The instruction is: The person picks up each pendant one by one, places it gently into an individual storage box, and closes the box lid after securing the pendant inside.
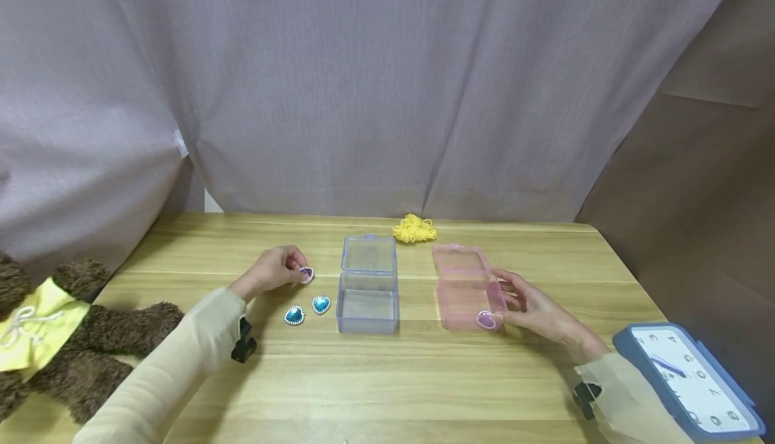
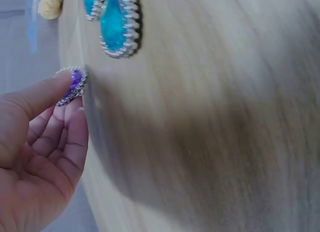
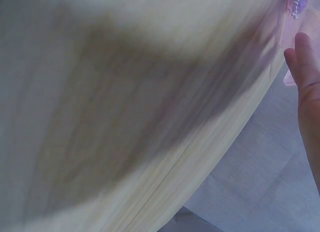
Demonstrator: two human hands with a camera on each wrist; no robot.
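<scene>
My left hand (image 1: pixel 275 270) pinches a purple heart-shaped gem (image 2: pixel 75 83) with a silver beaded edge between thumb and fingertips, low over the table. Two blue heart gems (image 1: pixel 294 315) with the same edging lie just in front of that hand. At the right side of an open pink see-through box (image 1: pixel 466 296) is my right hand (image 1: pixel 535 306), its fingers spread along the wall and its thumb by the front corner. A second purple heart gem (image 1: pixel 486 319) shows at that corner, near the thumb. In the right wrist view only part of the hand shows.
A bluish see-through box (image 1: pixel 367 325) stands between the hands with its lid folded back. Behind the boxes lies a bundle of yellow cord (image 1: pixel 414 229). A brown plush toy (image 1: pixel 91 370) lies at the left, and a blue-framed clock (image 1: pixel 690 380) is at the right.
</scene>
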